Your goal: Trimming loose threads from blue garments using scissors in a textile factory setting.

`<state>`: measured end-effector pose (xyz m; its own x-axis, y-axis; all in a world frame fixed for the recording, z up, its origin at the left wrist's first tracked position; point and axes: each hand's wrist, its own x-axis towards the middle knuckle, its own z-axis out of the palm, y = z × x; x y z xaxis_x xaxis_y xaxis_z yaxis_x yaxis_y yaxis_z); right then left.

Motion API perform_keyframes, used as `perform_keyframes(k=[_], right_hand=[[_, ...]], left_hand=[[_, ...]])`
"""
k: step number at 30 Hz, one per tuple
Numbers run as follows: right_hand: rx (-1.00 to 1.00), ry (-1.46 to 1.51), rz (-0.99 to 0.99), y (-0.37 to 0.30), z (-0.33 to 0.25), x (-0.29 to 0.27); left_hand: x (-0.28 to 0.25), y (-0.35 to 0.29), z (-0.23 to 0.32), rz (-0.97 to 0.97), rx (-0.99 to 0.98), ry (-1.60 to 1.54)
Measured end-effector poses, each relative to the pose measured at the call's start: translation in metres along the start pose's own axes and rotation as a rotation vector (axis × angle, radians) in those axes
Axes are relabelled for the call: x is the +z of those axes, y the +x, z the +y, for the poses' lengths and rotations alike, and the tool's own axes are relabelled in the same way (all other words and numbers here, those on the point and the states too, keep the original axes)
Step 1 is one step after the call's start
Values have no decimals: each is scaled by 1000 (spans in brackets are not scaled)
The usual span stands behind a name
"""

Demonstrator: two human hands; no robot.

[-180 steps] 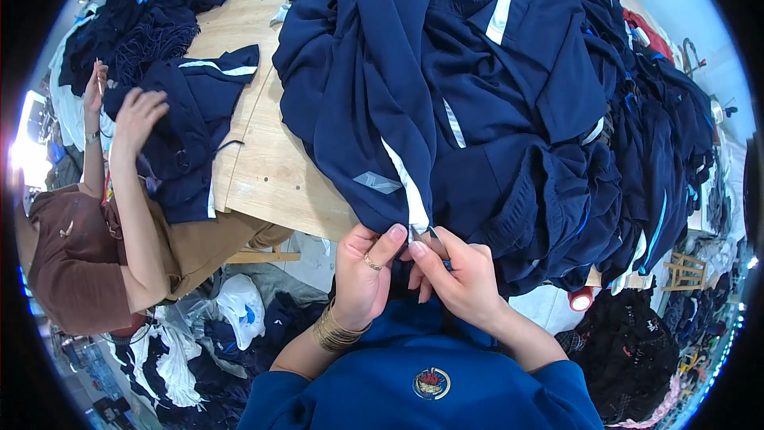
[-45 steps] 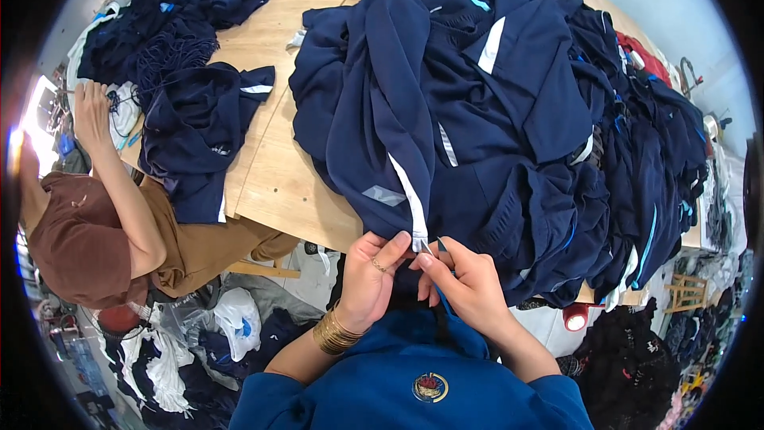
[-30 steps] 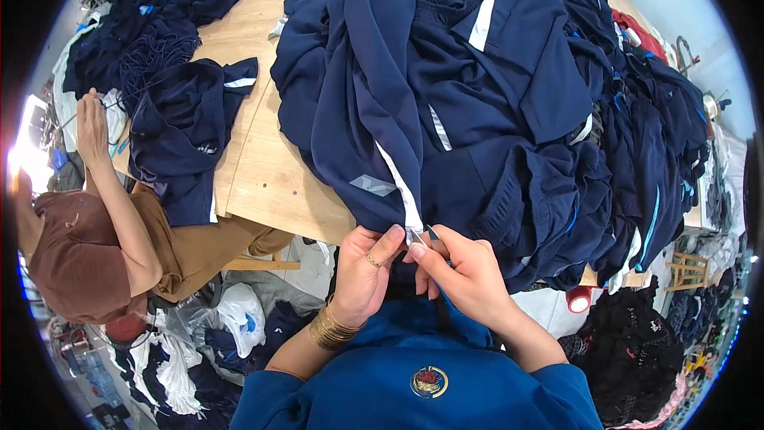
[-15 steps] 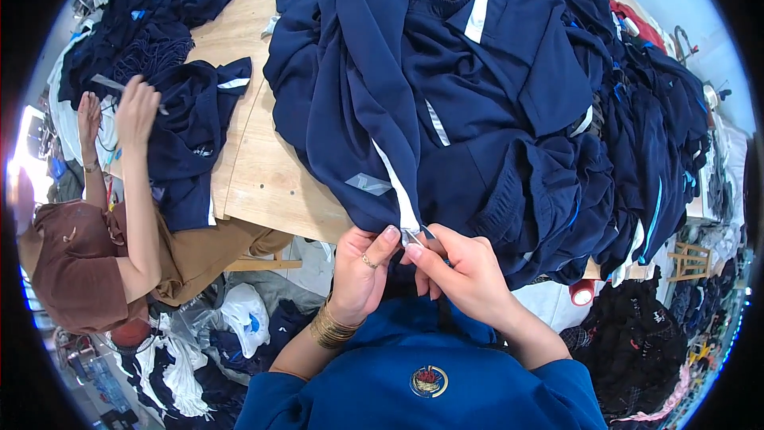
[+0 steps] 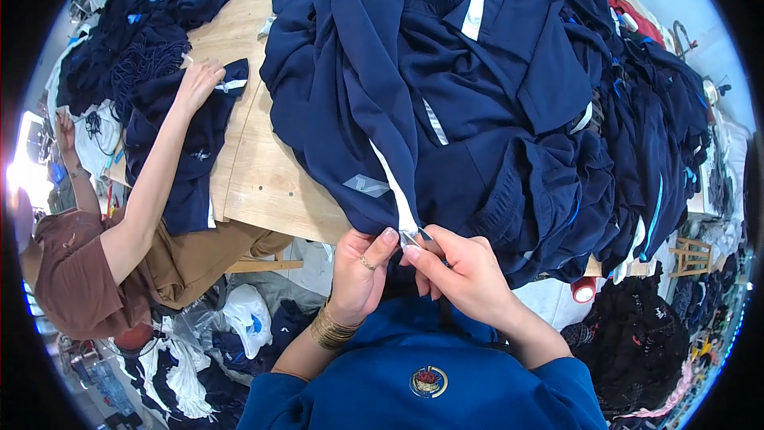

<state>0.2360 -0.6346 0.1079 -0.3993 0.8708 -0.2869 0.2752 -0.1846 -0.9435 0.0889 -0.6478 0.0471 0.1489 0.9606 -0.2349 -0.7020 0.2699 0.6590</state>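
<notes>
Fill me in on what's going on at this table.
The left hand pinches the white-striped end of a navy garment. The right hand holds what look like small metal snips, tips at that same end. More navy garments are heaped alongside on the wooden table. At left, a co-worker in brown has one hand over another navy garment.
</notes>
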Motion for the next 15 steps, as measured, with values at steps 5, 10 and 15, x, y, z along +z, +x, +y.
perform_keyframes(k=[5,10,15], right_hand=[[-22,2,39,0,0,3],[-87,-64,124,-2,6,8],[-93,-75,107,-4,6,6]], left_hand=[[-5,0,-4,-32,45,12],[1,-1,-6,-1,63,3],[0,-2,-5,-19,115,42]])
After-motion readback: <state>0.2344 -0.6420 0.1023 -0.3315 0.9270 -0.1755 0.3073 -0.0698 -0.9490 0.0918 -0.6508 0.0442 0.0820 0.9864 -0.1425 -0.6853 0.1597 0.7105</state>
